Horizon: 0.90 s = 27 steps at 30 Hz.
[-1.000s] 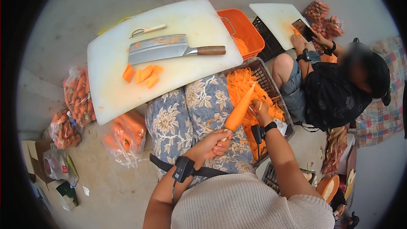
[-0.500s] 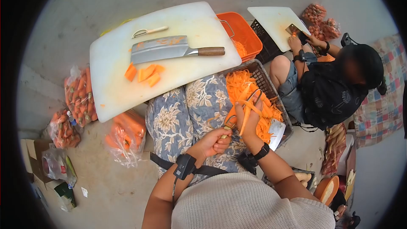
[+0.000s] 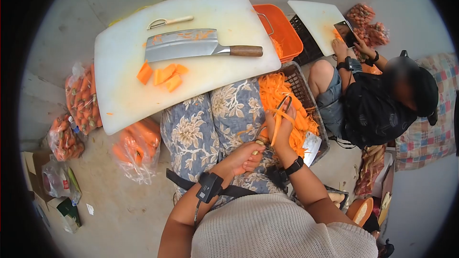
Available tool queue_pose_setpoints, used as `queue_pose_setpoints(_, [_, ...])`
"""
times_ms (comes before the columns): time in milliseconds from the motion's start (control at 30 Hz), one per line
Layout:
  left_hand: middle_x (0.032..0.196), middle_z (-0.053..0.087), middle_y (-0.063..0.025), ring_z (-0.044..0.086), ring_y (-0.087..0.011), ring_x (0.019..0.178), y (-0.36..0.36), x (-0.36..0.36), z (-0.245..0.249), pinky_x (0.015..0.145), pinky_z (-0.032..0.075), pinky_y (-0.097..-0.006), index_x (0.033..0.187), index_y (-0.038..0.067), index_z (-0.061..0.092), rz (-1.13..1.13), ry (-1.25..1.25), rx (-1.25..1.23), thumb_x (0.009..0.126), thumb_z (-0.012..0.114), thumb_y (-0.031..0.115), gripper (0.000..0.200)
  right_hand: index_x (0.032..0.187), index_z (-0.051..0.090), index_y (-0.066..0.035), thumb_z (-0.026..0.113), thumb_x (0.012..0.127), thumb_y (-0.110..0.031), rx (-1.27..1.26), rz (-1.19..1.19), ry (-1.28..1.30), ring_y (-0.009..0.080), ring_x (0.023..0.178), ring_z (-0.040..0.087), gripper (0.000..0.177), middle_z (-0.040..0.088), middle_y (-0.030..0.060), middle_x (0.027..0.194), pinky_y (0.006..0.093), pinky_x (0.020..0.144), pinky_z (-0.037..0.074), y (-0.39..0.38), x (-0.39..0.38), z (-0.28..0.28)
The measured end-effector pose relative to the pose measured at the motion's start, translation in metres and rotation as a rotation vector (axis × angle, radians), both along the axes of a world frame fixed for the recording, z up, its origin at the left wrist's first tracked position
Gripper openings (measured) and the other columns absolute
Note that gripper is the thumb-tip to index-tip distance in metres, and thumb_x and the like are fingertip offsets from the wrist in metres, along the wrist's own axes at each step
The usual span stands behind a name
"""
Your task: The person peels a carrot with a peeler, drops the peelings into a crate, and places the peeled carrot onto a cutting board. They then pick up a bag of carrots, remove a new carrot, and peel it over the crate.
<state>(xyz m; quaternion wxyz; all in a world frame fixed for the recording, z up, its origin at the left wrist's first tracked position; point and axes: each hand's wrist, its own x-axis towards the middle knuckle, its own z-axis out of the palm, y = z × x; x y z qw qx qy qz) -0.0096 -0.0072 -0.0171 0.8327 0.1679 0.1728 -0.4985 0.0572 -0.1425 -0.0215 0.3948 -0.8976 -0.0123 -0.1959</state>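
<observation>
White cutting board (image 3: 119,86), wooden-handled cleaver (image 3: 186,44) on top, peeler (image 3: 180,20), orange carrot pieces (image 3: 165,74)

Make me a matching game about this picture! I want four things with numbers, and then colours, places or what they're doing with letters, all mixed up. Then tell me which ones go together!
Things
1. Big knife
2. Pile of carrot peelings
3. Cloth over the lap
4. Right hand

Where, colour or doing what
A. Blue-grey with pale flowers
B. Holding a peeler
C. Lying on the big white board
D. Inside the dark crate

Right pairs: 1-C, 2-D, 3-A, 4-B
</observation>
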Motion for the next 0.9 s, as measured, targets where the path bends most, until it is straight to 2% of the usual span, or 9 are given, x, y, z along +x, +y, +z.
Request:
queue_pose_setpoints(233, [0.046, 0.03, 0.0069, 0.024, -0.0017, 0.033, -0.001, 0.004, 0.001, 0.029, 0.017, -0.0176, 0.073, 0.012, 0.04, -0.005, 0.024, 0.026, 0.089, 0.043, 0.017, 0.017, 0.111, 0.041, 0.007, 0.067, 0.07, -0.013, -0.023, 0.008, 0.064, 0.0311, 0.093, 0.045, 0.053, 0.043, 0.0184, 0.101, 0.0371, 0.081, 0.039, -0.002, 0.012, -0.003])
queue_pose_setpoints(333, [0.046, 0.03, 0.0069, 0.024, -0.0017, 0.033, 0.001, 0.003, 0.003, 0.029, 0.017, -0.0177, 0.074, 0.012, 0.041, -0.013, 0.011, 0.032, 0.089, 0.044, 0.016, 0.016, 0.099, 0.049, 0.007, 0.067, 0.069, -0.013, 0.001, -0.027, 0.108, 0.0293, 0.088, 0.048, 0.04, 0.047, 0.0161, 0.091, 0.0374, 0.077, 0.039, -0.016, 0.024, -0.016])
queue_pose_setpoints(400, [0.046, 0.03, 0.0069, 0.024, -0.0018, 0.033, 0.001, 0.002, 0.003, 0.029, 0.017, -0.0178, 0.074, 0.012, 0.041, -0.019, 0.004, 0.04, 0.088, 0.045, 0.016, 0.015, 0.081, 0.052, 0.005, 0.066, 0.07, -0.013, 0.226, -0.108, 0.315, 0.0251, 0.072, 0.051, 0.025, 0.05, 0.0121, 0.073, 0.037, 0.066, 0.041, -0.033, 0.043, -0.025])
queue_pose_setpoints(433, [0.046, 0.031, 0.0069, 0.025, -0.0019, 0.033, 0.001, 0.001, 0.002, 0.029, 0.017, -0.0178, 0.075, 0.012, 0.041, -0.018, -0.001, 0.029, 0.088, 0.045, 0.016, 0.014, 0.081, 0.052, 0.005, 0.066, 0.07, -0.013, 0.227, -0.11, 0.317, 0.0251, 0.072, 0.051, 0.025, 0.05, 0.0121, 0.073, 0.037, 0.066, 0.041, -0.038, 0.05, -0.025])
queue_pose_setpoints(500, [0.047, 0.031, 0.0069, 0.025, -0.002, 0.033, 0.0, 0.0, 0.001, 0.029, 0.017, -0.0178, 0.076, 0.011, 0.041, -0.016, -0.001, 0.018, 0.088, 0.046, 0.015, 0.013, 0.069, 0.052, 0.002, 0.064, 0.072, -0.013, 0.315, -0.104, 0.43, 0.0221, 0.054, 0.049, 0.02, 0.049, 0.0085, 0.058, 0.0367, 0.055, 0.04, -0.045, 0.058, -0.026])
queue_pose_setpoints(633, [0.047, 0.032, 0.007, 0.025, -0.0017, 0.033, 0.001, 0.002, 0.001, 0.029, 0.018, -0.0171, 0.08, 0.011, 0.042, -0.025, 0.012, 0.018, 0.088, 0.046, 0.015, 0.01, 0.066, 0.052, 0.001, 0.062, 0.074, -0.014, 0.361, -0.052, 0.329, 0.0204, 0.047, 0.047, 0.02, 0.05, 0.0075, 0.055, 0.0364, 0.049, 0.038, -0.036, 0.063, -0.025])
queue_pose_setpoints(733, [0.048, 0.032, 0.0072, 0.025, -0.0014, 0.033, 0.002, 0.002, 0.002, 0.029, 0.018, -0.0168, 0.08, 0.011, 0.042, -0.025, 0.017, 0.013, 0.088, 0.046, 0.015, 0.01, 0.063, 0.053, 0.001, 0.061, 0.074, -0.015, 0.296, -0.167, 0.481, 0.0206, 0.049, 0.049, 0.021, 0.053, 0.0087, 0.057, 0.0364, 0.05, 0.039, -0.04, 0.069, -0.024])
queue_pose_setpoints(800, [0.047, 0.032, 0.0073, 0.025, -0.0013, 0.033, 0.002, 0.002, 0.005, 0.029, 0.018, -0.0167, 0.08, 0.011, 0.042, -0.035, 0.017, 0.022, 0.088, 0.046, 0.014, 0.009, 0.067, 0.056, 0.0, 0.064, 0.074, -0.021, 0.277, -0.261, 0.568, 0.0168, 0.051, 0.048, 0.024, 0.053, 0.006, 0.06, 0.0328, 0.05, 0.037, -0.053, 0.079, -0.031])
queue_pose_setpoints(900, [0.047, 0.033, 0.0073, 0.025, -0.0014, 0.033, 0.002, 0.003, 0.006, 0.029, 0.019, -0.0167, 0.081, 0.01, 0.042, -0.04, 0.015, 0.021, 0.088, 0.045, 0.014, 0.009, 0.066, 0.056, 0.001, 0.064, 0.075, -0.021, 0.208, -0.256, 0.587, 0.0175, 0.05, 0.05, 0.024, 0.053, 0.0078, 0.059, 0.0332, 0.05, 0.038, -0.053, 0.082, -0.028])
